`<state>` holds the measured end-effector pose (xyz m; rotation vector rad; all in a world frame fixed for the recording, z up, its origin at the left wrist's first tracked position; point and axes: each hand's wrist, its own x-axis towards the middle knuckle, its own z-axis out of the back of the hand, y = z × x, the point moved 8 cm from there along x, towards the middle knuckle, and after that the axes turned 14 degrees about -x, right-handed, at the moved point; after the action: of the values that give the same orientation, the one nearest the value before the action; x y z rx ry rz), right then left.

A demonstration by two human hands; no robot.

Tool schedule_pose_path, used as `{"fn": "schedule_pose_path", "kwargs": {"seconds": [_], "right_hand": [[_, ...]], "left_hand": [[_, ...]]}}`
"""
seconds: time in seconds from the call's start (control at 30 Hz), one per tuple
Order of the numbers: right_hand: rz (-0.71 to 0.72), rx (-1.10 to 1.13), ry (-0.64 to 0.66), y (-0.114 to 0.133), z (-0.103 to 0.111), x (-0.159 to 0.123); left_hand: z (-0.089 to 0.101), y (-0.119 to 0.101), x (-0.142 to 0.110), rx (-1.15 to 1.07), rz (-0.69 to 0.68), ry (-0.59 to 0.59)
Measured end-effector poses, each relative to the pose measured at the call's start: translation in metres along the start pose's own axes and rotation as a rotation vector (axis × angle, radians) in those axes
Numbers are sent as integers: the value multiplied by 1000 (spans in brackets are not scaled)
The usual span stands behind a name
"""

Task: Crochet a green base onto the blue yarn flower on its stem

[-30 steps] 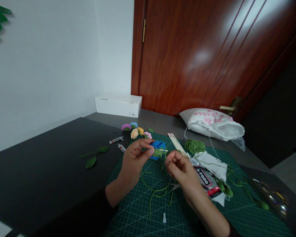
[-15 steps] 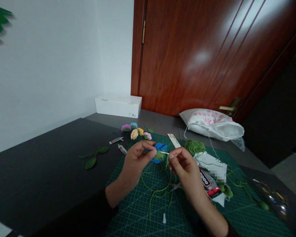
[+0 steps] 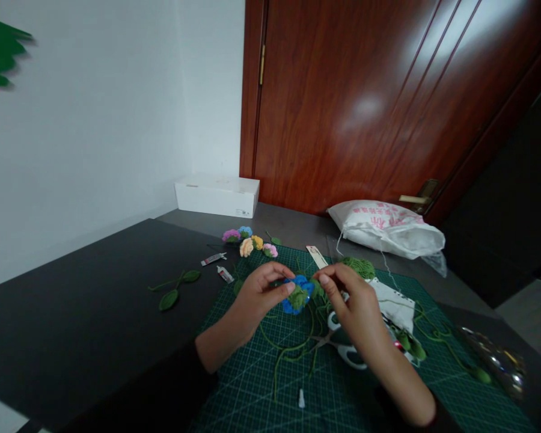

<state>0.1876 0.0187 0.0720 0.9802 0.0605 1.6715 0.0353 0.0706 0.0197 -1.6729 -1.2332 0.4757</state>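
Observation:
My left hand (image 3: 264,294) is closed, with thumb and fingers pinching a blue crocheted flower (image 3: 293,308) at its left edge. The flower's green yarn base (image 3: 299,296) faces me. Just right of the flower, my right hand (image 3: 349,291) holds a pinch of thumb and forefinger; what lies between these fingertips is too small to make out. Green yarn (image 3: 316,288) shows beneath the right fingertips. White-handled scissors (image 3: 331,338) lie on the cutting mat below my right hand, with loose green yarn strands (image 3: 277,361) to their left.
Several crocheted flowers (image 3: 247,245) lie at the mat's far edge. Two small glue tubes (image 3: 225,275) and a green leaf sprig (image 3: 169,299) are on the left. A green yarn bundle (image 3: 360,266), a white bag (image 3: 383,225) and a white box (image 3: 216,198) sit farther back.
The thin metal needle seen between my hands no longer shows clearly. My right hand has shifted right and up, uncovering the scissors, and the flower has turned and dropped slightly.

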Motion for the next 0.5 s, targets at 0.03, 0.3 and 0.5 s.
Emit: {"fn": "schedule_pose_path", "kwargs": {"seconds": [0.03,0.3,0.5], "right_hand": [[2,-6,-24,1,4,1],[-202,451,335,-13,-47,-4],[-424,736,231,-22,-48,-8]], "left_hand": [[-2,4,0,3,28,19],[-15,32,-3,-88,232,171],[-20,34,-8,-108,265,171]]}}
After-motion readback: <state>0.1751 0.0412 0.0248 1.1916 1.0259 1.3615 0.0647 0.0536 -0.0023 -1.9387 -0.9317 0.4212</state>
